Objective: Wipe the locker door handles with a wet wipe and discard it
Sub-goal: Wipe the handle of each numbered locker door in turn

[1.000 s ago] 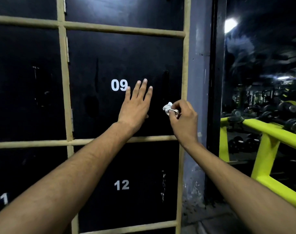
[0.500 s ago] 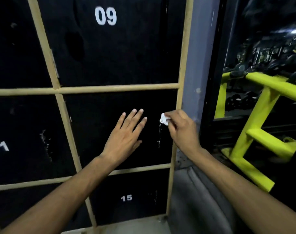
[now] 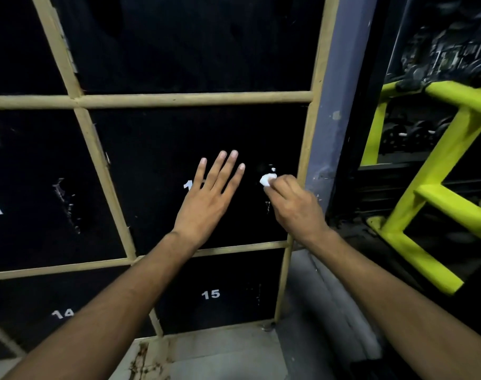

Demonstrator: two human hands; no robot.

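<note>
My right hand (image 3: 294, 204) pinches a crumpled white wet wipe (image 3: 268, 179) against the right side of a black locker door (image 3: 151, 165). The door's dark handle (image 3: 266, 170) is barely visible there, with scuffed paint below it. My left hand (image 3: 209, 198) lies flat on the same door with straight fingers, covering most of its white number. The locker marked 15 (image 3: 210, 294) sits directly below.
Tan frame bars (image 3: 179, 99) divide the black lockers. A grey pillar (image 3: 332, 119) borders them on the right. Beyond it stands a bright yellow metal rack (image 3: 431, 193) with dumbbells. Pale floor (image 3: 211, 355) runs below the lockers.
My view and both hands dropped from locker 09 to the door beneath it. The left hand now lies flat on this lower door, and the wipe sits near its handle.
</note>
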